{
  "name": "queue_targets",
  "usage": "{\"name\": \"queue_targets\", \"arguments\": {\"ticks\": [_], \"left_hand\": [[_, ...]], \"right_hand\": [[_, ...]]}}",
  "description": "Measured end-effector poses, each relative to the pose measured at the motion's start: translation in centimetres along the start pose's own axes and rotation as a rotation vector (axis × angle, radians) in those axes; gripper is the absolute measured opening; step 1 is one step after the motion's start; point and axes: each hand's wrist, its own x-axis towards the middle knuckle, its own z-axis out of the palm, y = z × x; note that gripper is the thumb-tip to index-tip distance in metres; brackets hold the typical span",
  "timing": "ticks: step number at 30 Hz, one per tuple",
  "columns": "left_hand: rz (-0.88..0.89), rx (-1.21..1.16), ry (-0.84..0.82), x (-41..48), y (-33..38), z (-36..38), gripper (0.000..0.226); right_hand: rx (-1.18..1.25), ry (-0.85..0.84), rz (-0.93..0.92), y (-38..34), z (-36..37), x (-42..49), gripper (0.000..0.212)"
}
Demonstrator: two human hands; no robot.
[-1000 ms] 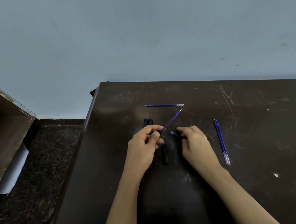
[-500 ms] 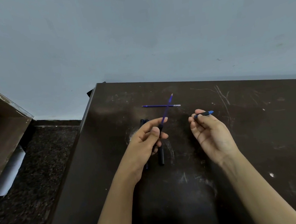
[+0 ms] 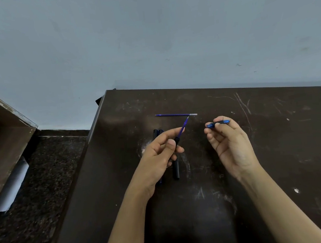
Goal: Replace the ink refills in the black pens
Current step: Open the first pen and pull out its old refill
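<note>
Pen in work: black pen barrel (image 3: 177, 140) in L hand (image 3: 159, 152), slanted up to the R, over the table (image 3: 276, 149).
Refill in it: blue refill (image 3: 183, 126) sticks out of the barrel's top end, pointing up-R. Its tip ends right by the loose refill (image 3: 175, 115); can't tell if they touch.
L grip: thumb + fingers curled round the barrel, pinching near its upper end.
R hand (image 3: 231, 145): palm faces cam. Thumb + forefinger pinch a blue tip piece (image 3: 217, 124), short, held crosswise; other fingers loosely curled.
Gap: hands apart, tip piece well clear of the blue refill.
Loose refill, pos.: flat on table beyond both hands, lies L–R, clear end to the R.
More pens: black pens (image 3: 157, 132) on table behind L hand, mostly hidden by it, ends showing past the fingers; count unclear.
Below L fingers: black piece (image 3: 175, 169) lying towards cam; can't tell if it's a separate pen or part of the held barrel.
Table surface: dark brown, scratched, white scuffs.
Surround: pale grey-blue wall (image 3: 147, 34) behind; dark speckled floor (image 3: 35, 192) at L; wooden unit (image 3: 1, 146) far L w/ white roll (image 3: 13, 186) under it.
</note>
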Motion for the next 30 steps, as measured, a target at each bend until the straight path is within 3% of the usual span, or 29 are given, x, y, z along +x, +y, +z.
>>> {"name": "queue_targets", "arguments": {"ticks": [30], "left_hand": [[0.006,0.218,-0.023,-0.2,-0.5,0.2,0.030]], "right_hand": [[-0.380,-0.231,-0.131,1.3,-0.5,-0.2,0.014]]}}
